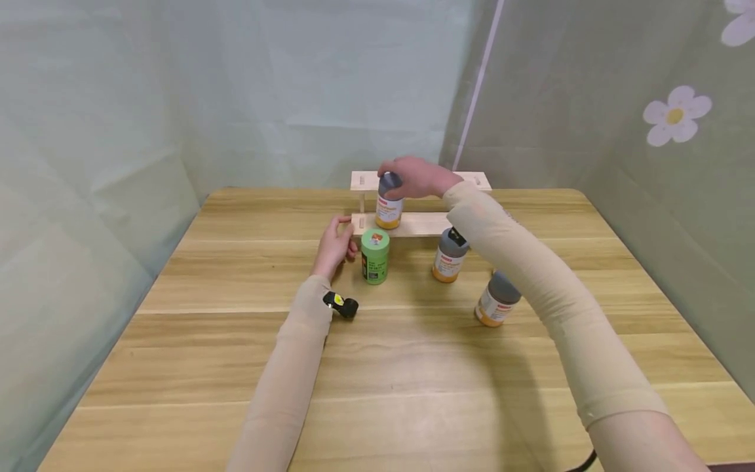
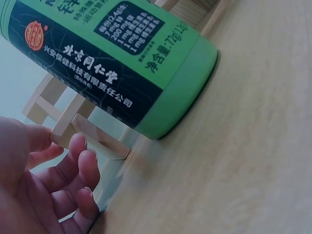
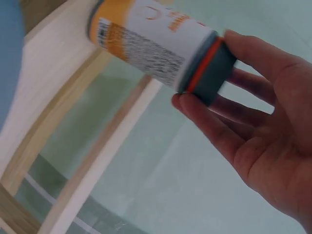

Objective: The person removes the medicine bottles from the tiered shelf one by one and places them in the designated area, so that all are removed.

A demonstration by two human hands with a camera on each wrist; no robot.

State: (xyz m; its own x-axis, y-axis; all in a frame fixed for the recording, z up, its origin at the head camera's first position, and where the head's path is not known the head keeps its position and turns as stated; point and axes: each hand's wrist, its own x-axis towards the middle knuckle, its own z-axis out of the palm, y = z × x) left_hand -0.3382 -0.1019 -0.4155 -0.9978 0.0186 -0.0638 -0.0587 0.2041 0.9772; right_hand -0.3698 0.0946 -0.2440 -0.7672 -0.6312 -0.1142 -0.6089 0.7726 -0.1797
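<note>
At the back of the table is a two-tier wooden rack (image 1: 425, 225). My right hand (image 1: 417, 177) grips the dark cap of a white-and-orange bottle (image 1: 389, 211) between thumb and fingers. That bottle is upright at the left part of the lower tier; whether its base bears on the wood I cannot tell. With thumb and forefinger my left hand (image 1: 333, 250) pinches the left end of the lower tier, its other fingers curled below. A green bottle (image 2: 180, 73) stands on the table just right of that hand, in front of the rack.
Two more dark-capped bottles stand on the table under my right forearm, one nearer the rack (image 1: 448, 259) and one closer to me (image 1: 495, 303). The wooden table (image 1: 236, 314) extends to both sides. A pale cloth backdrop (image 1: 330, 85) hangs behind the rack.
</note>
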